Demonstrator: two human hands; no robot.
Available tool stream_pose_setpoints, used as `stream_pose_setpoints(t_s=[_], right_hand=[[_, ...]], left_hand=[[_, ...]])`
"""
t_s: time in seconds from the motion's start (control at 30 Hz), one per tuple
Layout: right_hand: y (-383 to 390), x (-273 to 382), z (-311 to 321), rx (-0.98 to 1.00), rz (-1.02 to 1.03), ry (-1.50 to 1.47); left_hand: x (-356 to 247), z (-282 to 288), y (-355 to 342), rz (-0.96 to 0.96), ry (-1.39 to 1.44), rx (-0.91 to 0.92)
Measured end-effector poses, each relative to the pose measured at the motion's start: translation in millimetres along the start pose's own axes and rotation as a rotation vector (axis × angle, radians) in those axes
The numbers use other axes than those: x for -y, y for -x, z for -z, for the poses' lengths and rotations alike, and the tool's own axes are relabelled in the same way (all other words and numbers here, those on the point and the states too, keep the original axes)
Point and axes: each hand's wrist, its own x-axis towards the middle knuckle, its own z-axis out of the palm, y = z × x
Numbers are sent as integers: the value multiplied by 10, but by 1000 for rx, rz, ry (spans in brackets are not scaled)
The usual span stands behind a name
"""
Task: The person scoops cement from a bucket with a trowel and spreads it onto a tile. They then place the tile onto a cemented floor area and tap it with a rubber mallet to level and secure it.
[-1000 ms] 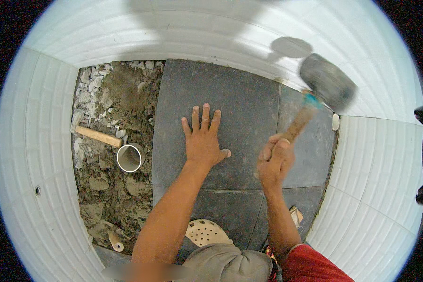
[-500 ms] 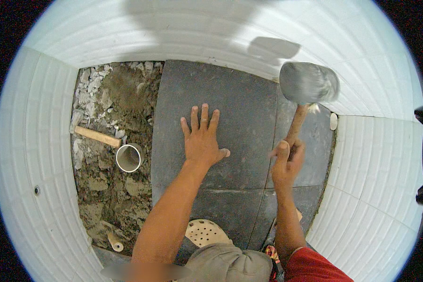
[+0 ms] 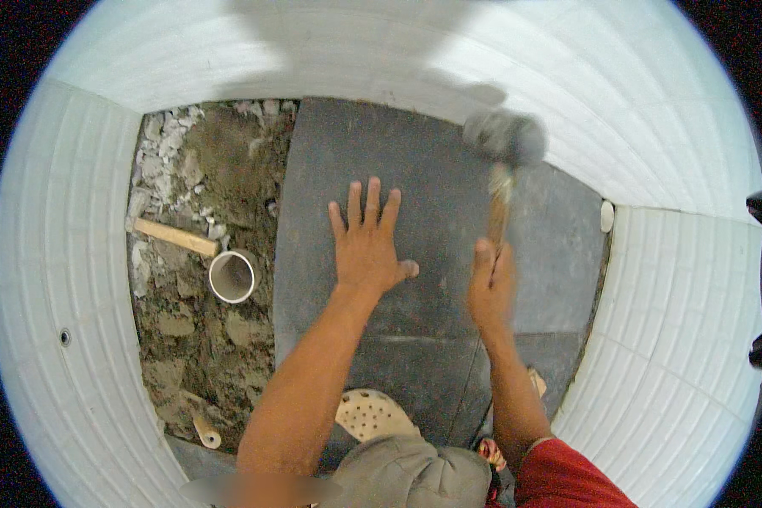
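Note:
My left hand (image 3: 367,245) lies flat on a large dark grey floor tile (image 3: 432,220), its fingers spread and nothing in it. In my right hand (image 3: 493,288) is the wooden handle of a rubber mallet (image 3: 506,137), gripped with the thumb along it. The mallet's dark grey head is blurred by motion and shows over the far right part of the tiles, near the back wall. Whether it touches a tile I cannot tell.
Left of the tiles is a bed of mortar (image 3: 229,152) with broken white rubble (image 3: 165,157). A wooden stick (image 3: 176,237) and an upright white pipe (image 3: 232,277) are there. White ribbed walls (image 3: 677,288) surround the floor. A perforated beige clog (image 3: 374,415) rests near me.
The mallet and my right hand have swung to the left, the head now nearer the large tile. My left hand stays spread at about the same place.

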Motion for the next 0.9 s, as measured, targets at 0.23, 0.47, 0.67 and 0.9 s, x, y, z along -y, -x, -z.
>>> stream_pose_setpoints(t_s=[0.23,0.47,0.67,0.9], right_hand=[[43,29,-86,-288,308,-23],[94,-69,-55,-83,-73,-171],[193,4,-171,-110,113,78],[314,-67,-76,-119,-1,-151]], left_hand=[[-28,16,28,5,-10,25],[-22,3,6,-9,-9,16],[-20,-21,29,-20,-17,9],[13,-74,22,-33,-34,-51]])
